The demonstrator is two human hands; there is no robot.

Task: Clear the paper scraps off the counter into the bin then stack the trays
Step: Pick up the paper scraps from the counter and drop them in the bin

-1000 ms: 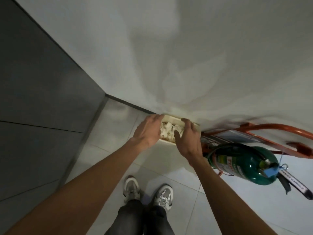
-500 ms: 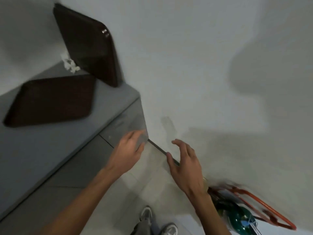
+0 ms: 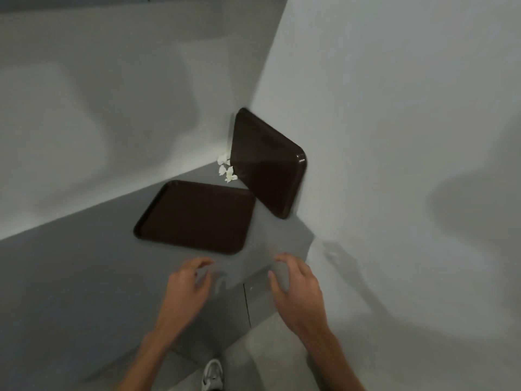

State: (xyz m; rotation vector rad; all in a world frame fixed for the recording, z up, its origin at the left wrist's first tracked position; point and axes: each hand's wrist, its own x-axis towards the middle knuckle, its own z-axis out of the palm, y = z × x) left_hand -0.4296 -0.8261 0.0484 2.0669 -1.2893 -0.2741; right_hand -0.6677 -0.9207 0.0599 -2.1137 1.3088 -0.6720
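- Head view: left hand and right hand hover palm-down over the near corner of the grey counter, fingers spread and loosely curled, holding nothing.
- Flat tray lies on the counter; leaning tray stands tilted against the wall.
- Paper scraps lie in the back corner, touching the leaning tray's edge.
- Versus half a second ago, both trays sit nearer centre and both hands are higher, over the counter.
- Bin is out of frame; fingertips are motion-blurred.
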